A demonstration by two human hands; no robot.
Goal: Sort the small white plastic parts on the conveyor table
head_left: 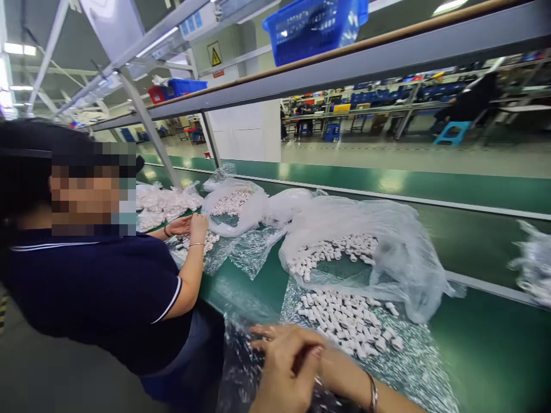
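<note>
My left hand (282,370) is at the bottom middle, its fingers curled and its thumb pressed in; what it holds, if anything, I cannot make out. Behind and against it is my right hand (329,358), with a bracelet at the wrist; its fingers are mostly hidden and blurred. Just beyond them, a heap of small white pipe-like fittings (344,321) lies on a clear plastic sheet (413,361). A large translucent bag (396,229) behind the heap lies with its mouth toward me and more white fittings inside. Clear plastic (236,367) hangs beside my left hand.
To the left a co-worker (99,281) in a dark shirt has both hands over another pile of white parts (206,244). Several bags of parts (232,201) line the green bench (491,344). Overhead, a shelf (387,51) carries a blue basket (316,28). Bagged parts (536,261) lie far right.
</note>
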